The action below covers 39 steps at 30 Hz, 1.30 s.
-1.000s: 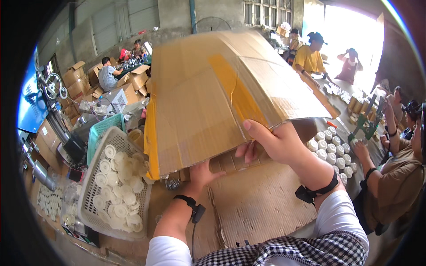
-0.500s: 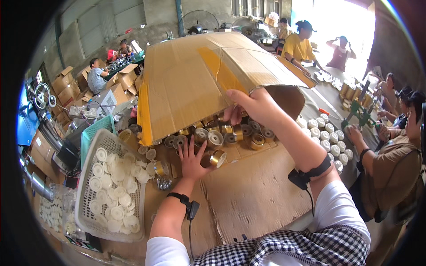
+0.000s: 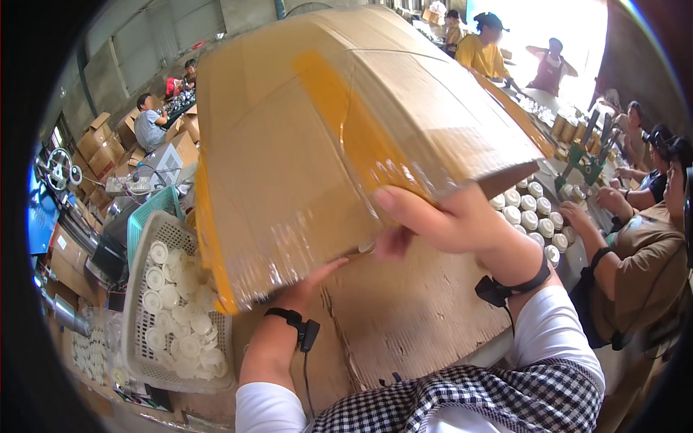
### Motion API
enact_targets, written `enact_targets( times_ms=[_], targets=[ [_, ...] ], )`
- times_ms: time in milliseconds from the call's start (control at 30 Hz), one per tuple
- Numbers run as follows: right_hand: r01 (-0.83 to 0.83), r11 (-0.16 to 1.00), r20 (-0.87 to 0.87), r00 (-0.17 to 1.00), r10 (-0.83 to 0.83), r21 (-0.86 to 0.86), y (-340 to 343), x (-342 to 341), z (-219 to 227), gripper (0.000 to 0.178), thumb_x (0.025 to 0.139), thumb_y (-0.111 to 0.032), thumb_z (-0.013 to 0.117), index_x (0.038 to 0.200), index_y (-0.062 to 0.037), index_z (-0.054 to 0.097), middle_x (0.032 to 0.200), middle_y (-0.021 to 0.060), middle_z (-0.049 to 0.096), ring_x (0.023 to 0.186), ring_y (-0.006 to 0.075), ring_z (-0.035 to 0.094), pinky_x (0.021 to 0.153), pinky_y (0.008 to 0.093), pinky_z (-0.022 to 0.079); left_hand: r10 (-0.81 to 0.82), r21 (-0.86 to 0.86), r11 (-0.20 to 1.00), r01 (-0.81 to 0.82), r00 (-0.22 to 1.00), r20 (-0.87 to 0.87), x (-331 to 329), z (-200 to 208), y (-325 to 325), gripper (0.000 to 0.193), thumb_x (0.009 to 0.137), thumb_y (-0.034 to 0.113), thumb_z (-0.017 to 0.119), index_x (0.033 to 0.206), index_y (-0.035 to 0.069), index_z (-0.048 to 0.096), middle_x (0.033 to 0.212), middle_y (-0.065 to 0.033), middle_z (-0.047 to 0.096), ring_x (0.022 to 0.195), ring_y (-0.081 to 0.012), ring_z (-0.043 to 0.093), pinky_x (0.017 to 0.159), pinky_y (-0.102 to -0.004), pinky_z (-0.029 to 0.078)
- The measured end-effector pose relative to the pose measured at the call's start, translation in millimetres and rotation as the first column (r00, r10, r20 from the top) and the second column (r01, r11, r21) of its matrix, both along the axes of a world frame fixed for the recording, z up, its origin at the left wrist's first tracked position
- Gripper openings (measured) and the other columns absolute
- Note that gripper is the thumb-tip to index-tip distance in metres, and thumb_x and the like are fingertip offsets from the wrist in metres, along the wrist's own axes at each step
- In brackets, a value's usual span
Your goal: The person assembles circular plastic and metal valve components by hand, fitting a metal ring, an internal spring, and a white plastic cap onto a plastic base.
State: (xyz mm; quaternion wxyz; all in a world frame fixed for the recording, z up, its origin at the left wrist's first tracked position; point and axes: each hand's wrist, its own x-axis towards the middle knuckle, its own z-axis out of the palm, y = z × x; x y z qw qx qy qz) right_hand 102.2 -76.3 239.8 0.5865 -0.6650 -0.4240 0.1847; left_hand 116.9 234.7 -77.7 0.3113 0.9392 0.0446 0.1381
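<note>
At twelve o'clock, a taped cardboard box is gripped by the right hand; tipping appears done, release not yet. The left hand is partly hidden beneath; its grip cannot be told.

No words, numbers or brands can be read. To the left of the large cardboard box, a brown carton bears a small pale label, its print too small to tell. Also left of the large cardboard box, but farther from the person, a white panel carries dark marks that cannot be made out. Left of it and nearer the person, a dark item shows small coloured markings, likewise illegible.
</note>
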Motion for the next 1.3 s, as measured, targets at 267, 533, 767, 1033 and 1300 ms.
enact_targets(
  times_ms=[267,533,767,1033,1300],
  targets=[
    [-0.017,0.997,0.062,0.998,0.022,-0.078,-7,3,-9,0.035,0.104,-0.032,0.060,0.099,0.0018,0.069,0.080,0.0073,0.075,0.069,0.0118,0.072,0.062,0.0253,0.057,-0.003,0.138,0.990,0.026,0.986,-0.166,1,13,-7,0.120,0.059,0.072,0.083,0.157,0.021,0.037,0.161,-0.0191,0.030,0.147,-0.0434,0.029,0.116,-0.0674,0.022],
    [-0.018,0.991,0.054,0.998,0.011,0.131,37,79,-14,0.032,0.104,-0.024,0.057,0.109,0.0068,0.064,0.078,0.0130,0.073,0.064,0.0186,0.071,0.059,0.0290,0.057,0.043,0.493,0.837,-0.236,0.928,0.371,-15,19,-14,0.128,0.059,0.079,0.078,0.161,0.019,0.028,0.165,-0.0155,0.025,0.155,-0.0363,0.015,0.122,-0.0647,0.010],
    [0.031,0.999,0.091,0.995,-0.033,0.029,68,127,-11,0.039,0.103,-0.028,0.055,0.107,0.0077,0.068,0.086,0.0142,0.076,0.071,0.0185,0.072,0.070,0.0297,0.058,0.041,0.524,0.829,-0.194,0.956,0.290,-19,24,-17,0.132,0.057,0.073,0.084,0.162,0.018,0.024,0.167,-0.0152,0.018,0.156,-0.0365,0.011,0.122,-0.0641,0.010],
    [-0.048,0.992,0.378,0.926,0.002,0.113,78,142,-66,0.059,0.097,-0.038,0.071,0.136,0.0034,0.057,0.111,0.0146,0.073,0.100,0.0167,0.068,0.088,0.0332,0.056,0.055,0.531,0.821,-0.211,0.954,0.294,-20,21,-16,0.130,0.060,0.070,0.084,0.162,0.017,0.024,0.167,-0.0145,0.019,0.156,-0.0336,0.014,0.123,-0.0611,0.007],
    [0.556,0.811,0.511,0.650,-0.562,0.184,-57,116,-259,0.040,0.088,-0.022,0.075,0.122,-0.0019,0.066,0.116,0.0184,0.066,0.119,0.0355,0.057,0.103,0.0451,0.046,-0.079,0.555,0.816,-0.162,0.920,0.384,-14,27,-23,0.124,0.064,0.058,0.088,0.161,0.016,0.024,0.167,-0.0161,0.021,0.156,-0.0328,0.016,0.124,-0.0592,0.009]
  ],
)
